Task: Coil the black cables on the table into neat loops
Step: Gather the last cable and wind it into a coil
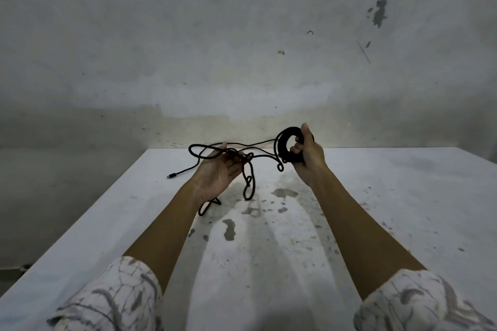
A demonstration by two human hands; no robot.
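Right hand (306, 152) grips a tight round coil of thin black cable (285, 142), raised above the far part of the stained white table (376, 209). Left hand (222, 172), palm up with fingers loosely curled, holds the cable's loose tangled strands (248, 183), which trail onto the table.

A: What is behind the white surface (376, 196)?
B: A grey wall (188, 35), with dark chipped spots (379, 12) at the upper right.
A: And the surface itself?
B: It has grey stains (284, 192) near the middle.
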